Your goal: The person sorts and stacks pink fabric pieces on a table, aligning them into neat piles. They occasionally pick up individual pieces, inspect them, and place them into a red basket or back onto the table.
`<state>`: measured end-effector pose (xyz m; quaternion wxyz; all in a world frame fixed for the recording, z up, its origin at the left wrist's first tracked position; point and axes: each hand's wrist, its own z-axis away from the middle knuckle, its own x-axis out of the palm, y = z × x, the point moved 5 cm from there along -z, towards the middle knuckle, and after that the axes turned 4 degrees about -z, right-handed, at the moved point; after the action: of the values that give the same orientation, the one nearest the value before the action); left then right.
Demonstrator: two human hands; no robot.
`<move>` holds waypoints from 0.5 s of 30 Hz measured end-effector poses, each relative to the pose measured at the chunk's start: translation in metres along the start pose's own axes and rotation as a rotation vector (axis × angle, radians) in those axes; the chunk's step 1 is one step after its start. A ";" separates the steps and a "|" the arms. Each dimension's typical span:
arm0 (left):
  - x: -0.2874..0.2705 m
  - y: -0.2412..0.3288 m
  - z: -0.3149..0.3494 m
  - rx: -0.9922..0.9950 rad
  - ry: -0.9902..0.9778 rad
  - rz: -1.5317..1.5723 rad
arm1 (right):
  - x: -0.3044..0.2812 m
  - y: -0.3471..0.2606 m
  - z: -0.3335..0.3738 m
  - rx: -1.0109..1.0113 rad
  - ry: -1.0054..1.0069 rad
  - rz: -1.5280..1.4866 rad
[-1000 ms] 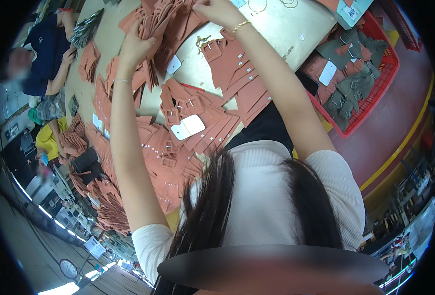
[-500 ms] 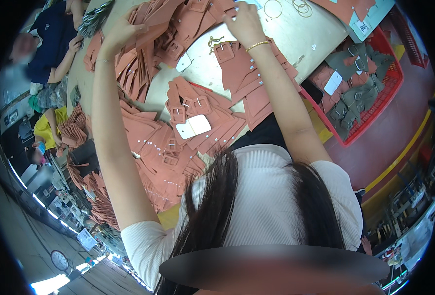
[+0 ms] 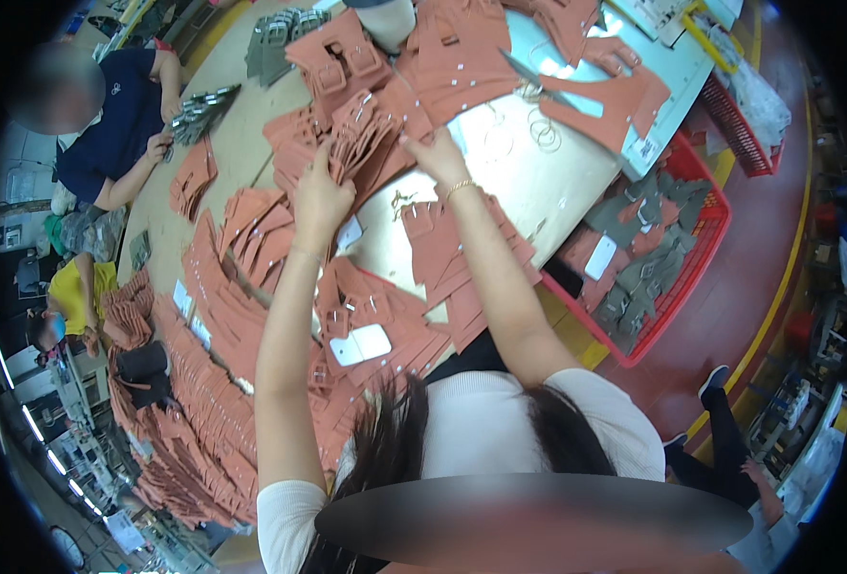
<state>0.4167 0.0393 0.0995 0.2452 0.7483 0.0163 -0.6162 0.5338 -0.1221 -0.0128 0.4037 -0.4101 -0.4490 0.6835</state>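
My left hand (image 3: 323, 196) is closed round a bunch of terracotta leather-like straps with covered buckles (image 3: 364, 129), held over the table. Close by on its right, my right hand (image 3: 438, 161) pinches at the edge of a terracotta piece beside that bunch; its fingertips are partly hidden. Just beyond the bunch are more buckled terracotta pieces (image 3: 332, 62). Nearer me, a fanned stack of pointed terracotta pieces (image 3: 462, 253) lies below my right forearm. Between my arms a white card (image 3: 360, 345) rests on further buckled pieces.
A red basket (image 3: 683, 287) of grey-green and terracotta straps stands at the right. Scissors (image 3: 541, 88) lie near another person's hand (image 3: 613, 55) at the far right. A co-worker in dark blue (image 3: 108, 124) handles grey-green straps (image 3: 203, 113) at the left. Terracotta piles (image 3: 189, 421) cover the left side.
My hands have come closer together, the left one moving right with the buckled straps. The view has shifted, showing more of the table's far side, with scissors and another person's hand.
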 end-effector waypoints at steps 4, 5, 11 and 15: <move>-0.001 0.008 0.010 -0.095 -0.015 0.029 | 0.009 0.005 0.014 0.189 -0.121 -0.816; 0.000 0.009 0.011 -0.105 -0.025 0.040 | 0.008 0.007 0.018 0.227 -0.123 -0.980; 0.009 0.009 0.017 -0.093 -0.026 0.020 | 0.023 0.016 0.027 0.262 -0.100 -1.179; 0.012 0.010 0.020 0.006 0.059 -0.048 | 0.041 0.024 0.026 0.326 -0.082 -1.227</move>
<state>0.4048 0.0194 0.0890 0.2277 0.7661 0.0395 -0.5997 0.4910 -0.0979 -0.0367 0.7617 0.0149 -0.5075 0.4026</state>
